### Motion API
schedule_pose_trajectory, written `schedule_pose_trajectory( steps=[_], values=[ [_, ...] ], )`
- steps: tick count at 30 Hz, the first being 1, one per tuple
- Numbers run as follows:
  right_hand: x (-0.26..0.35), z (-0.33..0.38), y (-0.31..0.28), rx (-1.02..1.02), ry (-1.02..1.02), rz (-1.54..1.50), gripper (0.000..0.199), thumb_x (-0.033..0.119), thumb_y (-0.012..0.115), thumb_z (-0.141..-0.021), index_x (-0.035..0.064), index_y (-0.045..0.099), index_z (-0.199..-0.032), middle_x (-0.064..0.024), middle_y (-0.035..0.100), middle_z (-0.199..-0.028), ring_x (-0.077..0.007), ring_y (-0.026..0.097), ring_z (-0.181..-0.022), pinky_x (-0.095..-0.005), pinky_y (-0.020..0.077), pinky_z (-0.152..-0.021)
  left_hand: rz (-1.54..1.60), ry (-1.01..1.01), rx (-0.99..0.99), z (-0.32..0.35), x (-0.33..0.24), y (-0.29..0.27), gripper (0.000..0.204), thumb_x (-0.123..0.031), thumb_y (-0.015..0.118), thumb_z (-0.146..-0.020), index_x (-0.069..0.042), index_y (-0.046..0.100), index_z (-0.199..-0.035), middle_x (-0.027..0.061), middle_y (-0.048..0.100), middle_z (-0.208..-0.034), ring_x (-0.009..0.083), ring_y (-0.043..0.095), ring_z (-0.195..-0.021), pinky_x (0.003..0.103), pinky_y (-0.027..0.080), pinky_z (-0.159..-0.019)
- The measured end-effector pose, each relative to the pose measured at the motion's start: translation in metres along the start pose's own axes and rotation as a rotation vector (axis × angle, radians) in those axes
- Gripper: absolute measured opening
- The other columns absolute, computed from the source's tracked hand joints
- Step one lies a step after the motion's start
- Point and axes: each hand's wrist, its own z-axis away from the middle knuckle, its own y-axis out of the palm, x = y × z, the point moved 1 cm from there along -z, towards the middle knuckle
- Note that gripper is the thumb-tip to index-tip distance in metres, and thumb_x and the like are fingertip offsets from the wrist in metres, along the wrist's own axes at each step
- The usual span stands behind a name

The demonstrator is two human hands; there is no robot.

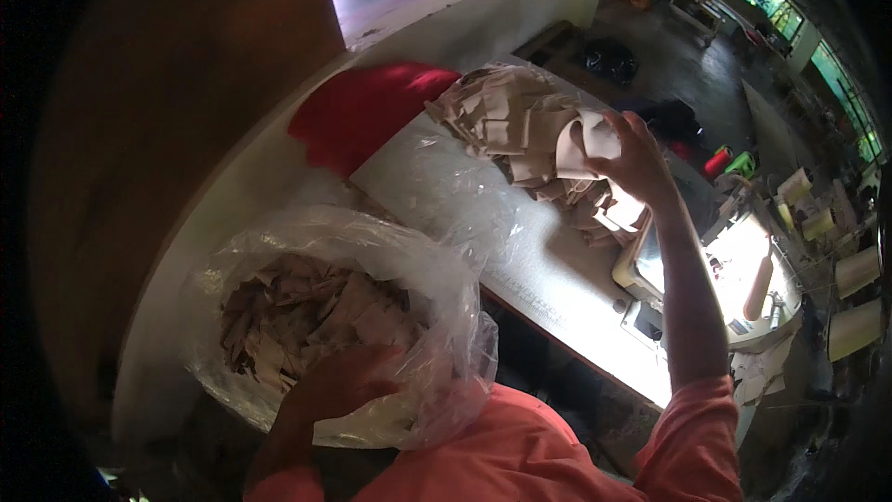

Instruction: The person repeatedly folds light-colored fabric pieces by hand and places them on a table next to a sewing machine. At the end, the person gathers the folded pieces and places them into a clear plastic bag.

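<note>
Out over the table, my right hand (639,160) is curled around a pale beige fabric piece (589,141), thumb on one side and fingers on the other. That piece lies against a large heap of similar beige fabric pieces (506,116), partly stacked and partly loose. At the lower left, a clear plastic bag (446,284) stands wide at the mouth. Brownish-beige pieces (307,311) fill much of it. My left hand (348,381) rests at the bag's near inner side, over the pieces, its fingers stretched and apart. Nothing shows in its grasp.
A sewing machine (650,265) with a bright lamp stands at the table's right end, thread cones (857,270) beyond it. Red cloth (372,112) lies at the far left, beside crumpled clear plastic (455,191) on the white table (557,302). A brown panel (186,112) rises at left.
</note>
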Motion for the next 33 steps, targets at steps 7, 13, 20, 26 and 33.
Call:
schedule_pose_trajectory(
  steps=[7,13,20,26,33],
  values=[
    [-0.073,-0.006,0.064,0.456,0.221,0.372,0.113,0.055,0.071,-0.046,0.0095,0.012,-0.131,-0.0255,0.017,-0.131,-0.0401,0.023,-0.119,-0.044,0.0257,-0.096,0.014,0.011,0.022,-0.007,-0.01,-0.01,0.048,-0.034,0.056,-0.076,-0.007,0.045,-0.114,0.0143,0.051,-0.108,0.0283,0.049,-0.1,0.036,0.038,-0.084],
    [-0.093,-0.023,0.014,0.039,0.498,-0.779,0.112,0.055,0.07,-0.051,0.002,0.011,-0.13,-0.0251,0.022,-0.13,-0.0358,0.035,-0.114,-0.0387,0.0361,-0.089,0.037,0.284,-0.325,-0.042,-0.051,-0.085,0.031,-0.023,0.059,-0.074,-0.006,0.055,-0.1,0.0087,0.058,-0.091,0.02,0.056,-0.084,0.032,0.044,-0.075],
    [-0.135,-0.028,0.052,-0.094,0.825,-0.561,0.115,0.056,0.068,-0.055,0.0027,0.0,-0.131,-0.0215,0.025,-0.129,-0.0278,0.034,-0.114,-0.0347,0.0343,-0.088,-0.156,0.359,-0.424,-0.311,-0.078,-0.161,0.062,-0.042,0.057,-0.074,-0.002,0.04,-0.117,0.0186,0.046,-0.114,0.0272,0.045,-0.106,0.036,0.038,-0.086],
    [-0.136,-0.019,0.064,0.155,0.804,-0.437,0.109,0.052,0.067,-0.059,0.0006,0.003,-0.131,-0.0202,0.029,-0.127,-0.0271,0.039,-0.11,-0.0338,0.0348,-0.089,-0.032,-0.036,-0.444,-0.462,0.012,-0.169,0.096,-0.059,0.061,-0.057,0.001,0.029,-0.124,0.0236,0.035,-0.123,0.0315,0.035,-0.115,0.035,0.031,-0.093],
    [-0.119,-0.014,0.064,0.154,0.72,-0.585,0.09,0.044,0.068,-0.062,0.0025,0.021,-0.126,-0.0141,0.038,-0.121,-0.0244,0.042,-0.107,-0.0329,0.0354,-0.088,0.215,-0.084,-0.256,-0.517,0.045,-0.139,0.103,-0.071,0.05,-0.057,-0.005,0.019,-0.13,0.0189,0.029,-0.129,0.0304,0.029,-0.12,0.034,0.021,-0.099]
  ],
)
